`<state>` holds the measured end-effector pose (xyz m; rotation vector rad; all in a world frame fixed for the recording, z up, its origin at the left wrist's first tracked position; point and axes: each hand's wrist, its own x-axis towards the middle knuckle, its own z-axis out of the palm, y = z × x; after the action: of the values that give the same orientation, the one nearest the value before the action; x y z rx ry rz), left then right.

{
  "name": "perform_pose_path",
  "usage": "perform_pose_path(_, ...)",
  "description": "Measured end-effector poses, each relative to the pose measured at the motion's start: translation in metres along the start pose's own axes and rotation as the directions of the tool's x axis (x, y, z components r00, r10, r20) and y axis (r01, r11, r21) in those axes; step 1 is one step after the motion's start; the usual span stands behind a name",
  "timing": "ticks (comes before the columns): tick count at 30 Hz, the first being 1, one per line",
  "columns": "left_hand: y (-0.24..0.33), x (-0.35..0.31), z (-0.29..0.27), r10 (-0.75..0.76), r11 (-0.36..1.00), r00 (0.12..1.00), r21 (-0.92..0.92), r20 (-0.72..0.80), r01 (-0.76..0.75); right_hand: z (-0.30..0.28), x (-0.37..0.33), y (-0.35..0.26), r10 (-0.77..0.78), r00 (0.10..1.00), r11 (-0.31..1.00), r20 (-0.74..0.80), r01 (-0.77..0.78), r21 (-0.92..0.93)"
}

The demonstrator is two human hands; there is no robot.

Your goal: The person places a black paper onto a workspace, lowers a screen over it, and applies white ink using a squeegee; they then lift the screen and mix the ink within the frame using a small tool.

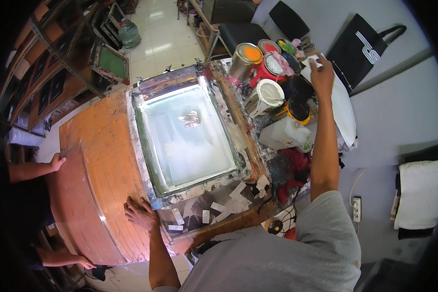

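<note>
My left hand [142, 214] rests with fingers spread on the orange-brown wooden board [107, 170], beside the lower left corner of a screen-printing frame. My right arm reaches far to the right. There my right hand [322, 78] is closed, thumb and fingers pinching the upper end of a white sheet [344, 114] that looks like paper or thin cloth. The printing frame [148, 160] lies on the table between my arms, its pale mesh [192, 151] smeared whitish. A crumpled light rag [191, 119] sits on the mesh.
Open paint cans [246, 61] and tubs [265, 97] crowd the right side, with a white jerrycan [282, 134]. Cut label pieces [206, 216] lie near me. Another person's hands [57, 162] hold the board's left side. A black tote bag [357, 53] hangs on the wall.
</note>
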<state>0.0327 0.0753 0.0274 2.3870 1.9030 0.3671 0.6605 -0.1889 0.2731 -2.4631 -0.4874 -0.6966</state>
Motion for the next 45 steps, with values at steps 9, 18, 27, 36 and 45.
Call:
perform_pose_path(9, 0.0, -0.001, -0.001, 0.021, 0.999, 0.999, 0.027, -0.047, -0.02, -0.052, -0.229, 0.025, 0.089, 0.98, 0.858, 0.18, -0.167, 0.487)
perform_pose_path(18, -0.006, 0.001, 0.004, 0.026, 1.0, 0.999, 0.018, -0.045, -0.025, -0.019, -0.254, 0.005, -0.068, 0.982, 0.907, 0.179, -0.014, 0.422)
perform_pose_path(27, -0.002, 0.0, -0.005, -0.006, 0.999, 1.0, -0.051, -0.028, 0.005, -0.03, -0.181, -0.122, -0.38, 0.573, 0.874, 0.726, 0.48, 0.078)
perform_pose_path(36, -0.002, 0.001, -0.006, -0.016, 0.994, 0.999, -0.105, -0.04, 0.011, 0.039, -0.172, -0.189, -0.368, 0.252, 0.805, 0.895, 0.568, 0.17)
perform_pose_path(45, -0.003, 0.002, -0.005, -0.022, 0.995, 0.999, -0.099, -0.036, 0.018, 0.042, -0.172, -0.199, -0.318, 0.168, 0.799, 0.933, 0.578, 0.169)
